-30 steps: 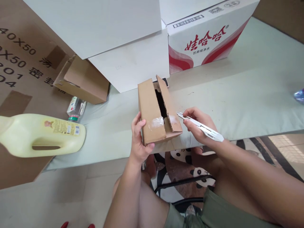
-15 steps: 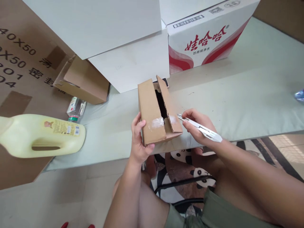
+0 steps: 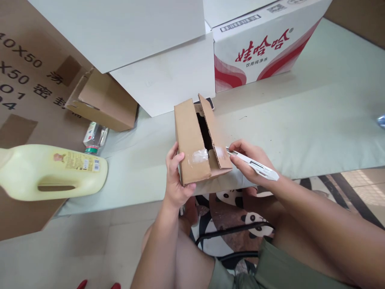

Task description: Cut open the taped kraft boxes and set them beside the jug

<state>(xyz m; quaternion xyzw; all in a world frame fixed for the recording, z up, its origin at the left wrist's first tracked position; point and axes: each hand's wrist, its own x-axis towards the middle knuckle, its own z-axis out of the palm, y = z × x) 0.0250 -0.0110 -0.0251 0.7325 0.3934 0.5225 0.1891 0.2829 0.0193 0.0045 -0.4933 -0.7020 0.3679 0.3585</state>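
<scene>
A small brown cardboard box point(image 3: 192, 140) stands at the near edge of a pale green table point(image 3: 300, 128). Its two top flaps are parted, a dark gap shows between them, and torn clear tape clings to the near end. My left hand point(image 3: 174, 176) is closed around the box's near left corner. My right hand point(image 3: 249, 162) grips a white utility knife point(image 3: 252, 163), whose tip touches the right flap near the tape.
A pale yellow jug point(image 3: 54, 172) lies on its side at the left. Behind it are a plastic bottle point(image 3: 94, 138), an open brown carton point(image 3: 102, 100) and a large printed brown box point(image 3: 27, 80). White boxes point(image 3: 162, 76) and a red-and-white carton point(image 3: 261, 48) stand behind.
My right hand has brought the knife leftward, from a short gap beside the box to its tip touching the right flap. The left hand and box have stayed put.
</scene>
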